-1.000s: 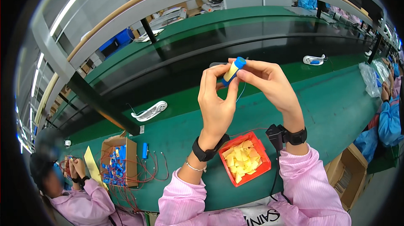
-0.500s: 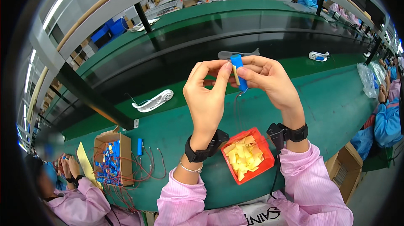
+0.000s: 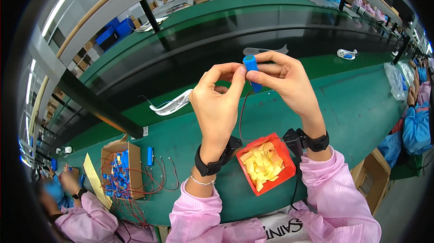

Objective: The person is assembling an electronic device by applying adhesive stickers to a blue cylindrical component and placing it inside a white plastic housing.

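Observation:
A blue cylindrical battery cell [image 3: 251, 64] is held upright above the far edge of the green bench, a thin red wire hanging from its lower end. My right hand [image 3: 285, 80] closes its thumb and fingers round the cell from the right. At the cell's left side my left hand [image 3: 218, 94] is pinched, thumb and fingertips against it; anything between those fingertips is hidden. Below and between my forearms sits a red tray [image 3: 280, 178] full of pale yellow strips [image 3: 262, 161].
On the left, a cardboard box [image 3: 134, 170] holds several blue cells with tangled red wires; a single blue cell [image 3: 150, 156] lies beside it. White curved casings [image 3: 172, 103] rest along the green-and-black line beyond. A co-worker's pink sleeve [image 3: 90, 216] is at lower left.
The cell has tilted and shifted slightly left in my hands. The yellow strip seen along its side before is out of sight. The white casings have shifted right in view.

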Demonstrator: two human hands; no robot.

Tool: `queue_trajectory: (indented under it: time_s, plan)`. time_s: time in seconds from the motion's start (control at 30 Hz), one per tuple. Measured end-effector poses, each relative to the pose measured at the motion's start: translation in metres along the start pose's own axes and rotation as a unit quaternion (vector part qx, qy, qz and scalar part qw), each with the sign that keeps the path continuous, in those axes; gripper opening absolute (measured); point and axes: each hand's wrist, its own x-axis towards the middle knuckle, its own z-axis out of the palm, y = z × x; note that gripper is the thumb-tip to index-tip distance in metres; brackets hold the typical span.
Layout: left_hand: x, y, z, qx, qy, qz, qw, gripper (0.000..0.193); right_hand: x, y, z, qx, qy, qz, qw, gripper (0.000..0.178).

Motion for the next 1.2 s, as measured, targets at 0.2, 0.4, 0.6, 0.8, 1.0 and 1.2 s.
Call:
queue_trajectory:
  time_s: [0.2,0.4,0.6,0.8,1.0,1.2]
  plan:
    - [-0.001,-0.003,0.003,0.015,0.019,0.001,1.000,0.009,0.002,0.008,0.006,0.000,0.003,-0.022,1.000,0.028]
    - [0.004,-0.018,0.001,-0.127,-0.053,-0.060,0.989,0.011,0.004,0.005,0.002,0.026,-0.031,0.019,0.999,0.031]
    - [0.007,-0.026,0.004,-0.217,-0.093,-0.128,0.963,0.018,0.005,0.010,-0.001,0.062,-0.013,0.021,0.998,0.033]
    - [0.007,-0.020,-0.001,-0.143,-0.101,-0.098,0.980,0.020,0.004,0.013,-0.005,0.017,-0.017,-0.048,0.999,0.034]
    - [0.011,-0.016,-0.012,-0.242,-0.153,-0.133,0.949,0.024,0.003,0.006,-0.014,0.119,-0.083,0.003,0.989,0.039]
    - [0.004,-0.006,-0.002,-0.279,-0.103,-0.160,0.941,0.026,0.002,-0.007,-0.031,0.243,-0.093,0.083,0.962,0.036]
